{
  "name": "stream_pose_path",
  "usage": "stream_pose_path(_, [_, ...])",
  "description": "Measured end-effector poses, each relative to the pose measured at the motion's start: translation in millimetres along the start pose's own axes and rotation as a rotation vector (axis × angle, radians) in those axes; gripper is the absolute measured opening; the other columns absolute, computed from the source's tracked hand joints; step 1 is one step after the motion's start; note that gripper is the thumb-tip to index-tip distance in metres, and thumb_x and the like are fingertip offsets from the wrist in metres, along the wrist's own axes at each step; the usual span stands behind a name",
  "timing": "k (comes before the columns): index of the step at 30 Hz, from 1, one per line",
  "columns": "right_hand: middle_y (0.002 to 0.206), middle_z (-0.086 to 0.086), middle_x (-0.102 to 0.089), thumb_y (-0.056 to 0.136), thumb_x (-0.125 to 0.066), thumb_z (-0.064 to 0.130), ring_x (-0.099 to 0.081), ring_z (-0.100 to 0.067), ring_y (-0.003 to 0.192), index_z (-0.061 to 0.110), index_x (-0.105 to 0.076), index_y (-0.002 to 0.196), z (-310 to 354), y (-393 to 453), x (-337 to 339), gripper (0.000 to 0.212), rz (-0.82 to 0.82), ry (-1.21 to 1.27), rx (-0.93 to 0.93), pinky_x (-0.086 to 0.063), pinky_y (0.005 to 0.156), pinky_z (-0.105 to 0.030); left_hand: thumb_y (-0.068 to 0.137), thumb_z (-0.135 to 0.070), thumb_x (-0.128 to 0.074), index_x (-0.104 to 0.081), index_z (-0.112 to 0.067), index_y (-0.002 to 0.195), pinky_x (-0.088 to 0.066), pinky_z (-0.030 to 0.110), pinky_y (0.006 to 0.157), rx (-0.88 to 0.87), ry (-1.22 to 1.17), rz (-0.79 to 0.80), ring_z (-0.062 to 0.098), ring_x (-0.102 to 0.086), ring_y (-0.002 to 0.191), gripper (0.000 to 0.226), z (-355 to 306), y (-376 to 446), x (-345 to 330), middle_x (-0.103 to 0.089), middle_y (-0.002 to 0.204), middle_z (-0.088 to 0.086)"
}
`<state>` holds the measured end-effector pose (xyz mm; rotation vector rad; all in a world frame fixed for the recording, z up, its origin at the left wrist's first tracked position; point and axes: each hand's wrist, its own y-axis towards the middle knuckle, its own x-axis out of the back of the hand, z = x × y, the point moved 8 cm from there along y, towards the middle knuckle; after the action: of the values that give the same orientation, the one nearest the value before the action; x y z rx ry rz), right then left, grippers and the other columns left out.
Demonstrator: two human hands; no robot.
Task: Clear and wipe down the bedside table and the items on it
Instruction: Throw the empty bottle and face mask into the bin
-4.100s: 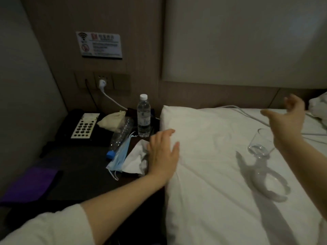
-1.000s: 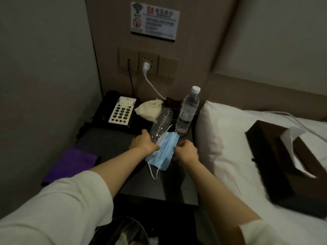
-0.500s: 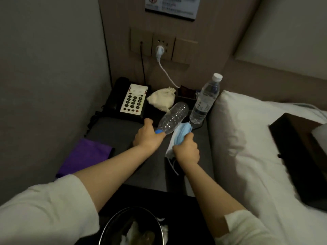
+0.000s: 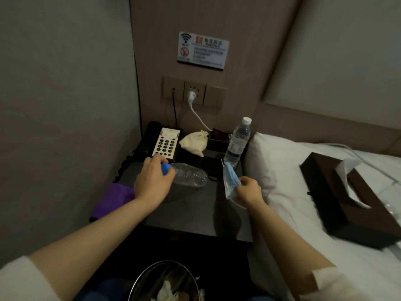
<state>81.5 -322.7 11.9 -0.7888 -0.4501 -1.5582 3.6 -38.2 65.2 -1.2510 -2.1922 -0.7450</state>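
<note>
The left hand (image 4: pixel 152 183) grips the empty bottle (image 4: pixel 188 177) by its blue-capped neck above the tabletop (image 4: pixel 195 213); the right hand (image 4: pixel 249 191) pinches the mask (image 4: pixel 230 179).

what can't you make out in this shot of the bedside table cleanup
All in the head view:
- Wall sign: small print too small to read.
- Bin: cut off by the bottom edge; contents dim.
- Empty bottle: neck hidden by the left hand.
- Purple cloth: partly behind the left forearm.
- Face mask: lower part hidden by the right hand.
- Dark holder: contents too dark to tell.
</note>
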Motion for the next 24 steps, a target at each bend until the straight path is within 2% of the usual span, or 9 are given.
stream_pose_path(4, [0.086, -0.011, -0.067, 0.077, -0.053, 0.003, -0.065, -0.032, 0.085, 0.017, -0.065, 0.087, -10.6, 2.1, -4.4, 0.021, -0.028, 0.091, -0.035, -0.054, 0.075, -0.041, 0.090, -0.029, -0.055, -0.050, -0.023, 0.102, -0.036, 0.031, 0.063, -0.081, 0.002, -0.033, 0.025, -0.055, 0.083, 0.014, -13.2, -4.7, 11.3, -0.049, 0.105, 0.002])
stream_pose_path(7, [0.078, -0.011, -0.067, 0.067, -0.057, 0.005, -0.064, -0.030, 0.080, 0.013, -0.068, 0.080, -13.4, 8.8, 2.1, 0.018, -0.068, 0.254, -0.057, -0.052, 0.072, -0.041, 0.092, -0.027, -0.055, -0.052, -0.019, 0.106, -0.038, 0.032, 0.064, -0.119, -0.021, -0.037, 0.028, -0.057, 0.085, 0.017, -17.9, -4.1, 13.4, -0.048, 0.107, 0.006])
stream_pose_path(9, [0.085, -0.020, -0.069, 0.063, -0.056, -0.001, -0.065, -0.035, 0.083, 0.002, -0.070, 0.087, -11.5, 18.3, 7.0, 0.028, -0.071, 0.402, -0.056, -0.053, 0.076, -0.048, 0.093, -0.024, -0.057, -0.053, -0.017, 0.108, -0.041, 0.028, 0.065, -0.131, -0.065, -0.048, 0.026, -0.057, 0.087, 0.018, -20.3, -0.5, 12.6, -0.048, 0.107, 0.006])
stream_pose_path(11, [0.103, -0.031, -0.067, 0.073, -0.053, -0.018, -0.064, -0.037, 0.091, -0.011, -0.066, 0.100, -5.4, 26.8, 13.1, 0.031, -0.074, 0.542, -0.038, -0.051, 0.081, -0.045, 0.093, -0.024, -0.058, -0.053, -0.016, 0.109, -0.039, 0.020, 0.062, -0.153, -0.094, -0.064, 0.021, -0.056, 0.086, 0.018, -23.4, 4.1, 10.9, -0.045, 0.104, 0.002])
stream_pose_path(14, [0.111, -0.038, -0.062, 0.075, -0.049, -0.024, -0.059, -0.034, 0.086, -0.012, -0.063, 0.112, 2.8, 34.6, 18.7, 0.041, -0.074, 0.658, -0.026, -0.048, 0.079, -0.040, 0.092, -0.025, -0.059, -0.054, -0.018, 0.107, -0.043, 0.030, 0.066, -0.181, -0.099, -0.073, 0.023, -0.055, 0.083, 0.018, -26.5, 11.2, 7.3, -0.043, 0.101, -0.001])
stream_pose_path(17, [0.112, -0.041, -0.059, 0.076, -0.047, -0.021, -0.062, -0.052, 0.098, -0.004, -0.065, 0.110, 6.2, 36.4, 12.7, 0.042, -0.046, 0.703, -0.055, -0.050, 0.091, -0.054, 0.093, -0.027, -0.057, -0.054, -0.018, 0.108, -0.046, 0.034, 0.069, -0.209, -0.087, -0.071, 0.024, -0.056, 0.084, 0.018, -26.0, 15.5, 3.6, -0.045, 0.103, 0.000])
stream_pose_path(20, [0.115, -0.043, -0.055, 0.078, -0.046, -0.017, -0.059, -0.055, 0.102, 0.004, -0.066, 0.102, 4.9, 39.2, 9.3, 0.038, -0.035, 0.723, -0.098, -0.040, 0.099, -0.061, 0.094, -0.031, -0.054, -0.054, -0.019, 0.111, -0.045, 0.033, 0.064, -0.252, -0.054, -0.092, 0.021, -0.056, 0.081, 0.021, -28.6, 24.2, 4.8, -0.048, 0.105, 0.002])
stream_pose_path(22, [0.116, -0.043, -0.055, 0.077, -0.046, -0.014, -0.058, -0.056, 0.104, 0.009, -0.067, 0.095, 3.5, 44.3, 10.2, 0.036, -0.029, 0.733, -0.113, -0.046, 0.095, -0.059, 0.095, -0.033, -0.052, -0.055, -0.019, 0.113, -0.042, 0.032, 0.062, -0.288, -0.012, -0.123, 0.021, -0.056, 0.081, 0.024, -34.8, 36.2, 8.2, -0.049, 0.105, 0.003])
stream_pose_path(24, [0.113, -0.040, -0.058, 0.076, -0.047, -0.011, -0.062, -0.045, 0.089, 0.012, -0.069, 0.089, 1.5, 49.1, 12.1, 0.034, -0.025, 0.741, -0.120, -0.054, 0.076, -0.042, 0.095, -0.034, -0.052, -0.056, -0.019, 0.115, -0.039, 0.031, 0.062, -0.332, 0.057, -0.147, 0.022, -0.055, 0.085, 0.026, -44.2, 50.2, 10.7, -0.050, 0.105, 0.004])
